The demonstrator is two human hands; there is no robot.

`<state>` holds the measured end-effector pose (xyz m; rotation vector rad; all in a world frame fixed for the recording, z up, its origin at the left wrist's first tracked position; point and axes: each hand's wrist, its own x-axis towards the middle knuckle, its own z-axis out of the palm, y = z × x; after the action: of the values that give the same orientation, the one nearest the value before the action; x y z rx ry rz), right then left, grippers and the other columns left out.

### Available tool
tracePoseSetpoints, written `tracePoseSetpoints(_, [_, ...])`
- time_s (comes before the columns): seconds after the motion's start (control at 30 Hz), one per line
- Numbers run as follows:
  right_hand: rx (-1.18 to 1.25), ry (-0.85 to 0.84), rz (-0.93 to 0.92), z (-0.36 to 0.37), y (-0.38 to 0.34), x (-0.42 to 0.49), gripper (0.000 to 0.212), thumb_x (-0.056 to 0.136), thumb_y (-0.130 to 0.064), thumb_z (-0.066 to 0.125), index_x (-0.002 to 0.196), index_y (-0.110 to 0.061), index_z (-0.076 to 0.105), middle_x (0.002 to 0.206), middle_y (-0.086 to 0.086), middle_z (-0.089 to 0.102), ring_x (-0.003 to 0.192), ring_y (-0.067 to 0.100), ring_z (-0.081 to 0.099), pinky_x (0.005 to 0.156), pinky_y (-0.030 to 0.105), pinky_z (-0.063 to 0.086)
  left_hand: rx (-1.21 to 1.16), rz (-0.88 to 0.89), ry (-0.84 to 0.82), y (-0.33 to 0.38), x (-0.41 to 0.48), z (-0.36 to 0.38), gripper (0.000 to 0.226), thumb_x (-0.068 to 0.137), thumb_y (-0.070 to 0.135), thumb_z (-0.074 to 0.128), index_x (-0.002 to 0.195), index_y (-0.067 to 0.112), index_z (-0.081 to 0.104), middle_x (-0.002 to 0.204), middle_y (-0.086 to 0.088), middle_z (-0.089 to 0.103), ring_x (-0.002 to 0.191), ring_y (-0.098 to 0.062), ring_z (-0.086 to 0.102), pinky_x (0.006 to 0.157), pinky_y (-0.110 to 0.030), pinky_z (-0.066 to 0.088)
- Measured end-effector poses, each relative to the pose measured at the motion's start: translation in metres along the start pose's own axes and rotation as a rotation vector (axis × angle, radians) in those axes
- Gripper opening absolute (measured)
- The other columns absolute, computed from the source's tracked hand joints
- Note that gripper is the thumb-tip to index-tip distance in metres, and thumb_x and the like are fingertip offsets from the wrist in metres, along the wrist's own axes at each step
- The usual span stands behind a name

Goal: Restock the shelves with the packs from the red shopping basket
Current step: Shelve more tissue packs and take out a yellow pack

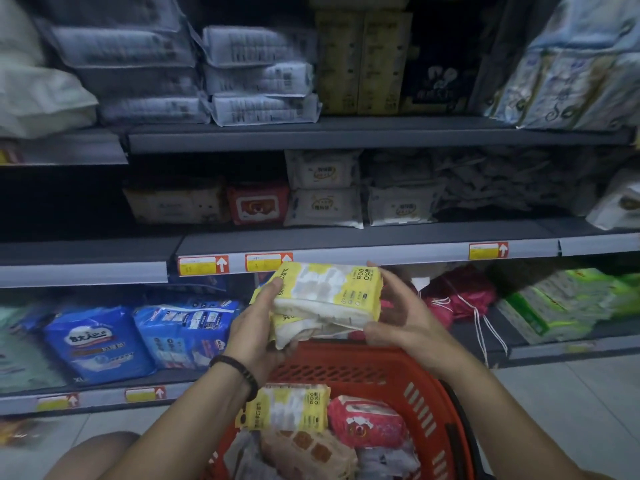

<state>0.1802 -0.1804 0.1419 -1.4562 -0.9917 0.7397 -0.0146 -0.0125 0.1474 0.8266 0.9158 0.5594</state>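
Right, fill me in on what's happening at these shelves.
A person is restocking. Both hands, left and right, hold a stack of two yellow-and-white packs above the red basket, in front of the shelves. The basket is not empty: another yellow pack, a red pack and a few more lie in it. The held packs are not yet on a shelf.

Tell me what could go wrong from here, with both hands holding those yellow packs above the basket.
1. The hands hold two stacked yellow packs; the lower pack sags below the left hand and may slip out of the grip back into the red basket.
2. The right hand only cups the stack's end, so lifting it could tip the upper pack.
3. The middle shelf looks crowded with white packs, so pushing in might dislodge them.
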Motion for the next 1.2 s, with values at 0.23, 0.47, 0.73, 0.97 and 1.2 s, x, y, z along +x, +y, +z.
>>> tracePoseSetpoints(0.23, [0.095, 0.296, -0.132, 0.014, -0.022, 0.003, 0.073, 0.070, -0.040, 0.082, 0.140, -0.027, 0.063, 0.125, -0.001, 0.076, 0.107, 0.015, 0.074, 0.081, 0.023, 0.057, 0.177, 0.131, -0.059, 0.037, -0.024, 0.039, 0.059, 0.087, 0.064, 0.069, 0.125, 0.019, 0.062, 0.113, -0.010, 0.076, 0.088, -0.032, 0.078, 0.072, -0.049, 0.065])
tracePoseSetpoints(0.47, [0.137, 0.551, -0.268, -0.002, -0.087, 0.006, 0.040, 0.075, -0.025, 0.082, 0.114, -0.021, 0.075, 0.109, -0.005, 0.081, 0.102, 0.014, 0.076, 0.091, 0.039, 0.060, 0.387, 0.365, -0.223, 0.083, -0.035, 0.085, 0.094, 0.066, 0.033, 0.097, 0.137, 0.030, 0.036, 0.121, -0.008, 0.070, 0.097, -0.028, 0.077, 0.087, -0.058, 0.062])
tracePoseSetpoints(0.73, [-0.031, 0.672, -0.376, -0.074, -0.168, 0.057, 0.088, 0.075, -0.050, 0.088, 0.152, -0.019, 0.057, 0.130, -0.008, 0.074, 0.119, 0.009, 0.070, 0.096, 0.030, 0.060, 0.612, 0.811, -0.195, 0.160, -0.036, 0.158, 0.083, 0.066, 0.036, 0.098, 0.132, 0.022, 0.049, 0.115, 0.008, 0.070, 0.100, -0.007, 0.070, 0.086, -0.031, 0.061])
tracePoseSetpoints(0.97, [-0.318, 0.756, -0.391, -0.117, -0.225, 0.145, 0.091, 0.087, -0.057, 0.077, 0.160, -0.016, 0.044, 0.143, -0.006, 0.066, 0.131, 0.013, 0.061, 0.098, 0.021, 0.046, 0.744, 1.112, 0.092, 0.222, -0.004, 0.219, 0.080, 0.071, 0.045, 0.093, 0.136, 0.021, 0.053, 0.109, 0.015, 0.058, 0.089, -0.001, 0.056, 0.071, -0.017, 0.046])
tracePoseSetpoints(1.2, [-0.717, 0.527, -0.138, -0.131, -0.222, 0.204, 0.084, 0.095, -0.072, 0.050, 0.158, -0.018, 0.042, 0.137, 0.006, 0.066, 0.127, 0.029, 0.059, 0.102, 0.040, 0.051, 1.391, 1.394, 0.241, 0.217, 0.050, 0.242, 0.040, 0.092, 0.027, 0.072, 0.128, 0.026, 0.053, 0.139, -0.004, 0.049, 0.120, -0.029, 0.054, 0.102, -0.043, 0.050])
